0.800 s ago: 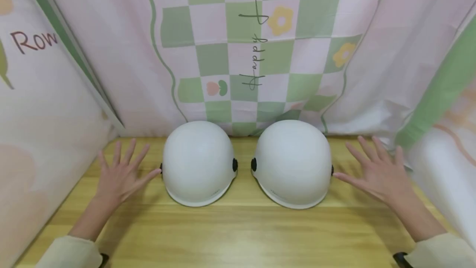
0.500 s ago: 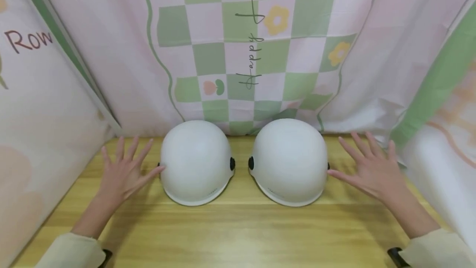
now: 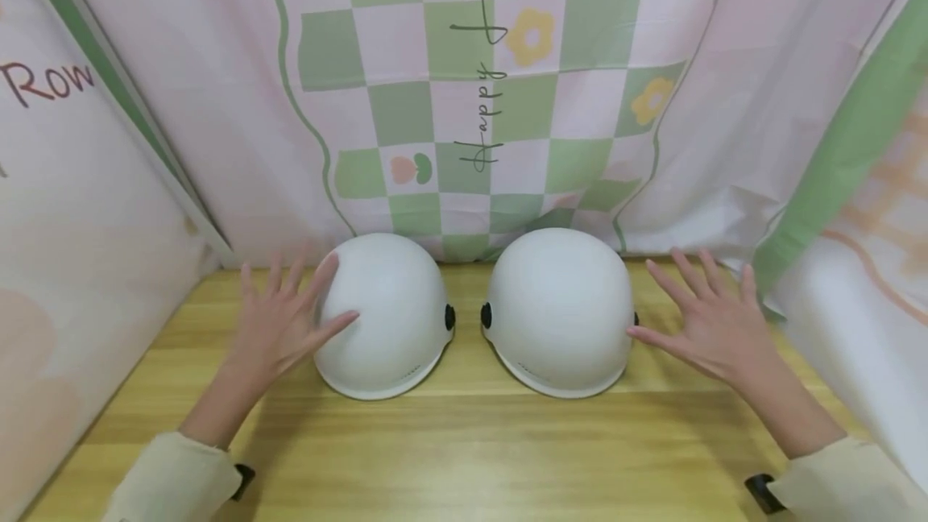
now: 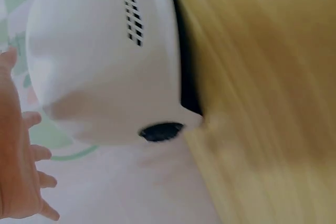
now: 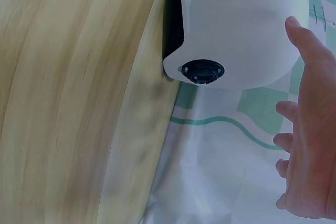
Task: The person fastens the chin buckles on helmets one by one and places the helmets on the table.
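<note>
Two white helmets rest dome-up, side by side with a narrow gap between them. In the head view my left hand (image 3: 279, 325), fingers spread, overlaps the outer side of the left helmet (image 3: 391, 316); the left wrist view shows it apart from the shell. A black round fitting (image 4: 161, 131) and small vent slots mark that helmet's side. My right hand (image 3: 714, 333) hovers with spread fingers just right of the right helmet (image 3: 561, 312), its thumb near the edge. In the right wrist view, space shows between that hand and the helmet's black fitting (image 5: 202, 72). Neither hand holds anything.
Both helmets stand on a wooden table (image 3: 464, 457), near its back edge. Behind them hangs a checkered green and white curtain (image 3: 522, 103). Printed cloth closes off the left side (image 3: 87, 264) and the right side (image 3: 863, 288).
My left hand has moved right and now overlaps the left helmet in the head view. The right hand shifts slightly left. The helmets keep their places on the table; the head view turns slightly.
</note>
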A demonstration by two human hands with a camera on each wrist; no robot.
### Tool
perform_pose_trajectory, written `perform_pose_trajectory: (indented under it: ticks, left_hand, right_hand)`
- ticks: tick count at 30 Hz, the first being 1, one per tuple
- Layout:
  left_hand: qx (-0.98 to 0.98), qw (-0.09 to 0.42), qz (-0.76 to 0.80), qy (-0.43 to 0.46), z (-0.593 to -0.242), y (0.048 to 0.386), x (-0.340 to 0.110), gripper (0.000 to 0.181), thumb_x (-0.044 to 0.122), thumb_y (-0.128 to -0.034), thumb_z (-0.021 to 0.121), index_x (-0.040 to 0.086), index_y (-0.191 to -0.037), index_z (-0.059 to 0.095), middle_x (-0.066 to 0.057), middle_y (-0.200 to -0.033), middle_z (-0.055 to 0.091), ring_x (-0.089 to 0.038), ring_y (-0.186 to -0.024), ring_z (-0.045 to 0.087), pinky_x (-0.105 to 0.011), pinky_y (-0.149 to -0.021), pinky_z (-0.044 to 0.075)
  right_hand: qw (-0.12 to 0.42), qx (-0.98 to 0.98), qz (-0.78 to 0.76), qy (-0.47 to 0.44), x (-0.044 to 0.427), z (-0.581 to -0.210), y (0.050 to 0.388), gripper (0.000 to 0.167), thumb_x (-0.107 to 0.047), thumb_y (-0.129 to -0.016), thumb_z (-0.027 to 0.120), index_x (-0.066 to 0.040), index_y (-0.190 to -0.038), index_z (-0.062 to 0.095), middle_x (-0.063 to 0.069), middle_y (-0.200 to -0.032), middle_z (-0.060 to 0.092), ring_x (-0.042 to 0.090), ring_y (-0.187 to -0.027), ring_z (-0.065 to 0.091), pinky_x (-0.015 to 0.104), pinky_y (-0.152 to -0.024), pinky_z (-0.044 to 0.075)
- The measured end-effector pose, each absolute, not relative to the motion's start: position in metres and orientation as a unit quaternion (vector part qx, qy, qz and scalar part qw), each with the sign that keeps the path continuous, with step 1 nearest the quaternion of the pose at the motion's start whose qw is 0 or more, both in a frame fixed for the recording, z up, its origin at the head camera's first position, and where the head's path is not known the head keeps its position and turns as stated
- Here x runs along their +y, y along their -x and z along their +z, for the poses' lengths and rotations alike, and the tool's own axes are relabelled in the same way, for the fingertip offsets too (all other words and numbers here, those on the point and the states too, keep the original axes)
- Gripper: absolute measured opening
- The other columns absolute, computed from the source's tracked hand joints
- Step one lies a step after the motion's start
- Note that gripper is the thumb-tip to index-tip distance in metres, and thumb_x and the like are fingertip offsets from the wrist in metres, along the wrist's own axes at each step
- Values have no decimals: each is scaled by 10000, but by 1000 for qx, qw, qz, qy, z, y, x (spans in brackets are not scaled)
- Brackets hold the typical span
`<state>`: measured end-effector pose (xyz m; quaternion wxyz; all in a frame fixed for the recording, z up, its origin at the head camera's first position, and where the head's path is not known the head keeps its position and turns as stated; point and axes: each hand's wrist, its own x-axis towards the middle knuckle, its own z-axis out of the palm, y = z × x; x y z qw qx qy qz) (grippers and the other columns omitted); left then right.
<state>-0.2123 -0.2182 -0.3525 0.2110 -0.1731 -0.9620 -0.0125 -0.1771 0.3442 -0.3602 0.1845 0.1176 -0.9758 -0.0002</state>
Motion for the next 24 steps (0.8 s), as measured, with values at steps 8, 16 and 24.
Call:
perform_pose_trajectory:
  ticks: [8,16,24]
  left_hand:
    - [-954,213,-25,210,-339,221,-176,946,841,-911,393,217,-1621,377,-191,-1682,268,-462,-1554,151,-768,-1161,118]
    - [-926,229,-81,288,-339,224,-134,803,642,-969,511,167,-1607,401,-215,-1659,303,-465,-1543,194,-703,-1197,176]
    - [-895,206,-179,352,-343,225,-93,719,418,-982,676,86,-1573,435,-249,-1622,350,-465,-1506,297,-642,-1196,268]
  right_hand:
    - [175,-976,20,-126,338,-359,180,1009,-746,-858,640,-197,-1640,314,241,-1686,196,493,-1553,76,803,-1136,57]
    - [157,-975,67,-143,327,-354,182,990,-680,-861,698,-193,-1638,325,288,-1639,285,554,-1506,183,772,-1112,214]
    - [142,-972,118,-144,315,-347,186,963,-606,-898,716,-153,-1642,306,270,-1633,301,545,-1465,287,776,-1082,288]
